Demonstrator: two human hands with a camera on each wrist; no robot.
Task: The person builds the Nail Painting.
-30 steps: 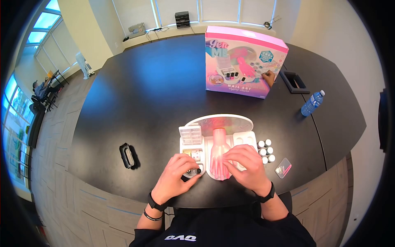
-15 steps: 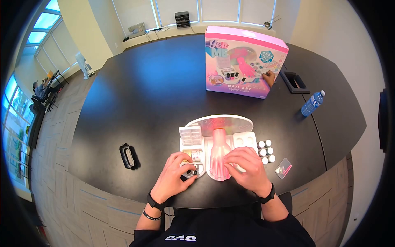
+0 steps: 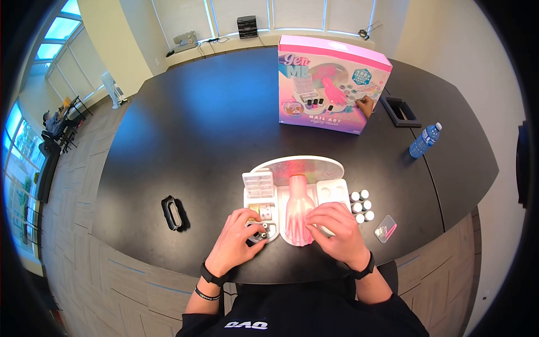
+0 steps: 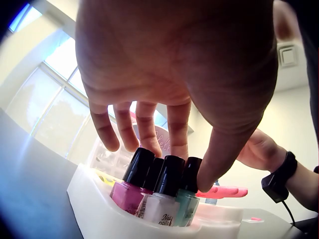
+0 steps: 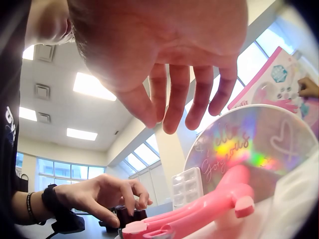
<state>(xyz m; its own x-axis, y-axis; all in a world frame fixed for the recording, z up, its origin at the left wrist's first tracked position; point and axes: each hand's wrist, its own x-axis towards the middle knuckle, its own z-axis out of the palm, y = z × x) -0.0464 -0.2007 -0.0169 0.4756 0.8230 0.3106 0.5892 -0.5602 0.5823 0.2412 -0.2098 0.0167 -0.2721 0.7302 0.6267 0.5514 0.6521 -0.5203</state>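
Observation:
A pink model hand [image 3: 298, 210] lies palm-down on the white tray in front of a mirror. At the tray's left compartment, my left hand [image 3: 233, 241] has its thumb against the black cap of a teal polish bottle [image 4: 187, 204], with fingers behind the caps. Pink [image 4: 126, 195] and white [image 4: 158, 208] bottles stand beside it. My right hand [image 3: 339, 233] hovers at the model hand's right side. In the right wrist view its fingers [image 5: 169, 119] bend loosely above the pink hand [image 5: 204, 211], thumb near the index finger; nothing visible is held.
Several white-topped containers [image 3: 357, 207] stand right of the tray, near a small clear tray [image 3: 386, 229] with a pink tool. Farther off are a printed box [image 3: 331, 84], a water bottle [image 3: 425, 140] and a black holder [image 3: 401, 112]. A black object [image 3: 172, 213] lies left.
My left hand has shifted slightly left and its fingers have closed in around the bottles. The black cap near its fingertips has moved left. My right hand stays nearly still.

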